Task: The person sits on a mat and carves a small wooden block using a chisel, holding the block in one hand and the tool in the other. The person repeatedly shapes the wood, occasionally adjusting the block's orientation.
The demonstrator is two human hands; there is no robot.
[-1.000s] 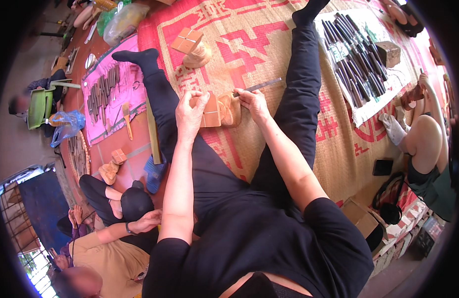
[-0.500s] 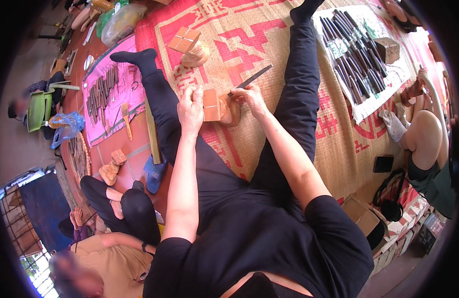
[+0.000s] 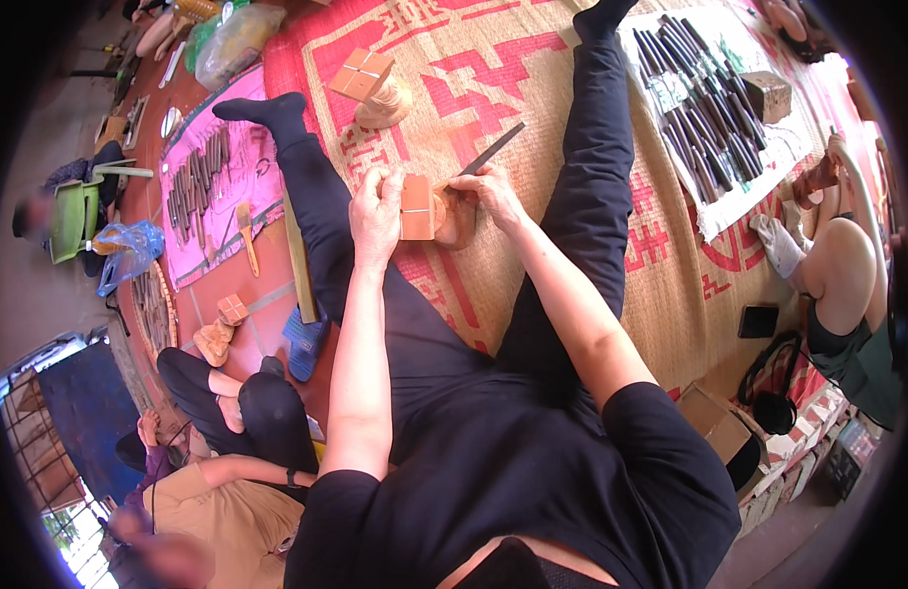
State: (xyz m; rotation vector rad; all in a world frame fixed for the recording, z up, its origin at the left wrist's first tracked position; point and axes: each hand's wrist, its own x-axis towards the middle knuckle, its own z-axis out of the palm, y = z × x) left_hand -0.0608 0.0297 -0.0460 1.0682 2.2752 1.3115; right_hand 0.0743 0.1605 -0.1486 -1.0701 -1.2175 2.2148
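Observation:
Between my legs, over the mat, a wood carving lies with its square, line-marked base toward me. Its rounded body shows past the base on the right. My left hand grips the base along its left side, thumb and fingers bent. In my right hand is a dark, slim carving chisel, held at the carving's right side. The dark shaft slants up and away to the right; my fingers and the block hide its lower end. Beyond stands another wood carving with a similar square top.
Rows of dark carving tools lie on a white cloth at right, by a wooden block. More tools and a brush are on a pink cloth. People sit at lower left and right.
The chisel in my right hand has shifted slightly left, its far end moving left most. My left hand keeps its hold on the carving. The person at lower left has leaned a little.

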